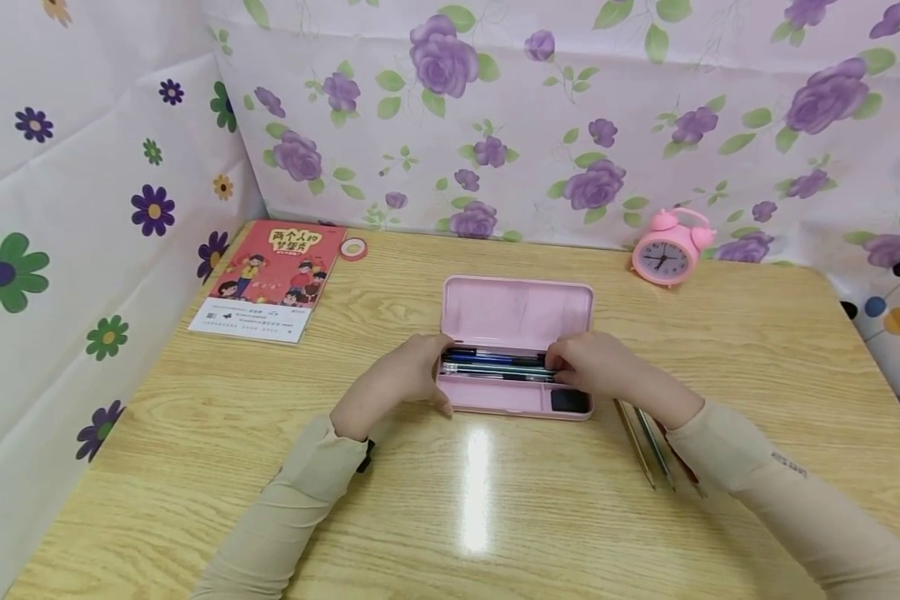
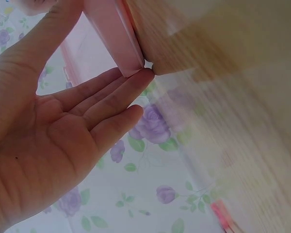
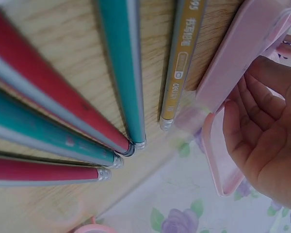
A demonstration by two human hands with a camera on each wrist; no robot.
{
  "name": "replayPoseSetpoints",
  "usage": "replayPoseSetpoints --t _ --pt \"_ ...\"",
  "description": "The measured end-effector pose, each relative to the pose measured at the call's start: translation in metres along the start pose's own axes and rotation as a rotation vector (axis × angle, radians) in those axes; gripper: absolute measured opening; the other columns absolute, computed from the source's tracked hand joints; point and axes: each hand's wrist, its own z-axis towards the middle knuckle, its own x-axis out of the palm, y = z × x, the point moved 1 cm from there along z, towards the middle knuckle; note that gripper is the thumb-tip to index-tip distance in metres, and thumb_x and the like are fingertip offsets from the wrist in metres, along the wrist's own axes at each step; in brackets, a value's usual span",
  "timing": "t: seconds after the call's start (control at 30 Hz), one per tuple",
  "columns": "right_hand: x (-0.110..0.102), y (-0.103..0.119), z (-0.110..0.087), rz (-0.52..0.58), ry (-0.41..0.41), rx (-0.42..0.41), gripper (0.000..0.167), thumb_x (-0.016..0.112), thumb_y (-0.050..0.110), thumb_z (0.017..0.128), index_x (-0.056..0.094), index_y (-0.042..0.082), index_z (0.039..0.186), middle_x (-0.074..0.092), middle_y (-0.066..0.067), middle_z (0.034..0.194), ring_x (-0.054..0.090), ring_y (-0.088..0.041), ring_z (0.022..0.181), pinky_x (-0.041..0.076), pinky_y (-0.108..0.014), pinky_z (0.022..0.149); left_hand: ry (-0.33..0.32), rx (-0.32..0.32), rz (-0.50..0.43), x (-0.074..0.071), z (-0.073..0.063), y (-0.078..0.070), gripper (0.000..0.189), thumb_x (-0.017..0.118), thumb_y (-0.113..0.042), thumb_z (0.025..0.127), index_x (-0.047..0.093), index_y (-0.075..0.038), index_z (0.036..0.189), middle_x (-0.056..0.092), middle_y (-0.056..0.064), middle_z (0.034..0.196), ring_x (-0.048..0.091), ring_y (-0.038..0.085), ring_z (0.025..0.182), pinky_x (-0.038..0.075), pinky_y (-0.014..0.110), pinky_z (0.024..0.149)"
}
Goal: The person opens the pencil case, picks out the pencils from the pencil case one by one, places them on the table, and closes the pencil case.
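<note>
An open pink pencil case lies on the table with its lid tipped back. Several pens lie side by side in its long rear compartment. My left hand grips the case's left end, thumb at the front corner and fingers at the back, where the left wrist view shows fingertips against the pink corner. From the right, my right hand reaches over the case's wall, its fingers down among the pens' right ends. The fingertips are hidden, so I cannot tell whether they pinch a pen. A black block sits in the front-right compartment.
Several pencils lie on the wooden table under my right forearm; the right wrist view shows a gold pencil beside red and green ones. A pink alarm clock stands back right. A red book and a small round item lie back left.
</note>
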Motion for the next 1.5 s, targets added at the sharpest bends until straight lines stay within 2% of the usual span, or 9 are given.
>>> replayPoseSetpoints --t 0.2,0.47,0.6,0.87,0.97,1.07,1.27,1.5 --pt "-0.002 0.003 0.001 -0.004 0.022 -0.001 0.006 0.071 0.011 0.081 0.067 0.009 0.085 0.064 0.001 0.079 0.057 -0.014 0.071 0.051 -0.036 0.068 -0.004 0.004 -0.004 -0.001 0.000 -0.001 0.088 0.091 -0.017 0.053 0.049 -0.002 0.129 0.057 0.014 0.125 0.052 0.025 0.116 0.039 0.039 0.103" --pt "-0.003 0.007 0.001 0.004 0.064 0.066 0.005 0.070 0.010 0.082 0.065 0.009 0.084 0.062 0.001 0.079 0.055 -0.014 0.070 0.051 -0.035 0.067 -0.008 0.011 -0.014 0.000 0.000 -0.001 0.086 0.091 -0.018 0.053 0.051 0.000 0.126 0.058 0.013 0.123 0.052 0.024 0.115 0.040 0.037 0.101" --pt "-0.002 0.006 0.000 0.029 0.044 0.065 0.005 0.070 0.010 0.082 0.066 0.009 0.085 0.061 0.001 0.077 0.054 -0.013 0.069 0.050 -0.034 0.067 -0.014 0.033 -0.009 0.001 0.001 0.000 0.083 0.091 -0.019 0.052 0.052 0.001 0.123 0.060 0.013 0.120 0.054 0.024 0.113 0.041 0.037 0.100" --pt "0.001 0.000 -0.007 0.027 -0.040 -0.005 0.006 0.072 0.012 0.080 0.068 0.012 0.084 0.062 0.004 0.077 0.056 -0.011 0.069 0.050 -0.033 0.065 0.002 -0.012 -0.011 0.000 0.000 -0.001 0.086 0.091 -0.019 0.054 0.050 -0.001 0.127 0.059 0.012 0.121 0.054 0.022 0.110 0.043 0.037 0.098" --pt "0.000 0.000 -0.012 0.025 -0.081 -0.008 0.008 0.073 0.014 0.080 0.068 0.013 0.085 0.063 0.005 0.079 0.059 -0.012 0.072 0.051 -0.034 0.065 -0.003 -0.001 -0.011 0.000 -0.001 -0.002 0.086 0.091 -0.019 0.053 0.051 0.000 0.127 0.060 0.011 0.119 0.054 0.022 0.109 0.043 0.037 0.098" --pt "-0.005 0.001 -0.019 0.033 -0.128 0.000 0.010 0.074 0.015 0.078 0.068 0.014 0.086 0.063 0.006 0.079 0.060 -0.011 0.073 0.051 -0.033 0.064 -0.009 0.010 -0.009 -0.001 -0.002 -0.001 0.087 0.091 -0.020 0.053 0.050 0.000 0.127 0.060 0.012 0.117 0.054 0.022 0.108 0.044 0.036 0.097" --pt "-0.014 -0.001 -0.045 0.041 -0.198 0.022 0.012 0.075 0.011 0.075 0.066 0.014 0.082 0.062 0.006 0.075 0.057 -0.009 0.068 0.048 -0.027 0.059 -0.015 0.022 -0.003 0.000 0.000 0.001 0.082 0.092 -0.020 0.052 0.053 0.000 0.122 0.062 0.010 0.109 0.055 0.020 0.095 0.047 0.034 0.088" --pt "-0.020 -0.020 -0.096 0.101 -0.191 0.160 0.008 0.072 0.013 0.081 0.067 0.012 0.087 0.061 0.008 0.075 0.055 -0.005 0.065 0.046 -0.025 0.055 -0.018 0.019 -0.005 0.001 0.000 0.001 0.083 0.091 -0.019 0.052 0.053 0.000 0.122 0.061 0.010 0.112 0.055 0.020 0.099 0.046 0.035 0.091"
